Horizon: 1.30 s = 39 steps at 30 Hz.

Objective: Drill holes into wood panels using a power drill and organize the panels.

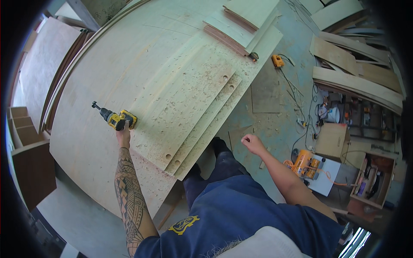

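Nearest item: my left hand (123, 136), fingers wrapped round the grip of a yellow drill (116, 119). The drill lies on its side on a big plywood sheet (86, 142), bit pointing up-left, just beside the stacked panels (189, 107).

Next: my right hand (251, 143), loosely curled shut, holding nothing, hanging over the floor (275, 124) well clear of the sheet.

Panels: three staggered boards, each with round holes near both ends, strewn with shavings.

Risks, as I judge them: the drill rests close to the panel edge, so a careless lift could drag the bit across the sheet and scar it. Shavings could let a board slip. Cables (301, 107) trail over the floor by my feet; a step right could snag one.

Containers: an open wooden box (373, 180) at right, holding dark hand tools, kinds too small to tell. Beside it a plain closed box (332, 139); contents hidden. An orange machine (306, 165) sits between.

Farthest: small yellow tool (278, 61) on the floor, more boards (245, 17) stacked beyond.
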Motion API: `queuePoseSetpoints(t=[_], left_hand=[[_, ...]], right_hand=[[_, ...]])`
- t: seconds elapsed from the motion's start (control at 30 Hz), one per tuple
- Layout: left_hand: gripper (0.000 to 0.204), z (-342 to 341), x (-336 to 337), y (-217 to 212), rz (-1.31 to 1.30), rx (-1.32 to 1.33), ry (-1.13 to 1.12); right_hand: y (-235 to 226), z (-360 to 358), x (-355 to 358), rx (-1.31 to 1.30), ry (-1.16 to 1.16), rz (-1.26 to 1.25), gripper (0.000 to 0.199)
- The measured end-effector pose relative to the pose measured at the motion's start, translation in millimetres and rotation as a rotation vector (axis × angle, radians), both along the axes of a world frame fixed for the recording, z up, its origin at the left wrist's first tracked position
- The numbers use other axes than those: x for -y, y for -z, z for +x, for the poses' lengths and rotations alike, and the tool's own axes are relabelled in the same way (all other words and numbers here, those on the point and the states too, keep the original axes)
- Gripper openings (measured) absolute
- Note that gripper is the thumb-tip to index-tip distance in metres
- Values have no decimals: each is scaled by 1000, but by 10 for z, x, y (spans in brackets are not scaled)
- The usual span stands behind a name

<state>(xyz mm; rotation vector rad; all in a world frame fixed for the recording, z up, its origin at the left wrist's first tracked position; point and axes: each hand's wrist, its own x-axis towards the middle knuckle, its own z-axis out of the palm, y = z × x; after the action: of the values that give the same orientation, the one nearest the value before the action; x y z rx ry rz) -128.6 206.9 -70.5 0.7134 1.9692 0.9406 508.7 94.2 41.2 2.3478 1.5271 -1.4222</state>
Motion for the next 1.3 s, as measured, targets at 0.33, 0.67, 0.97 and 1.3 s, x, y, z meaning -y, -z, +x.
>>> queuePoseSetpoints(t=[0.33,0.67,0.97,1.3], left_hand=[[72,1258,1492,442,-578,-684,-583],[77,2077,1812,588,-381,-204,-669],[57,1627,2045,-129,-422,-117,-624],[33,1256,1863,-1215,-134,10,-874]], right_hand=[[795,186,-2902,108,-247,415,52],[1481,439,-4150,72,-254,289,95],[1320,579,-4334,64,-127,396,46],[160,211,-4526,-345,263,474,27]])
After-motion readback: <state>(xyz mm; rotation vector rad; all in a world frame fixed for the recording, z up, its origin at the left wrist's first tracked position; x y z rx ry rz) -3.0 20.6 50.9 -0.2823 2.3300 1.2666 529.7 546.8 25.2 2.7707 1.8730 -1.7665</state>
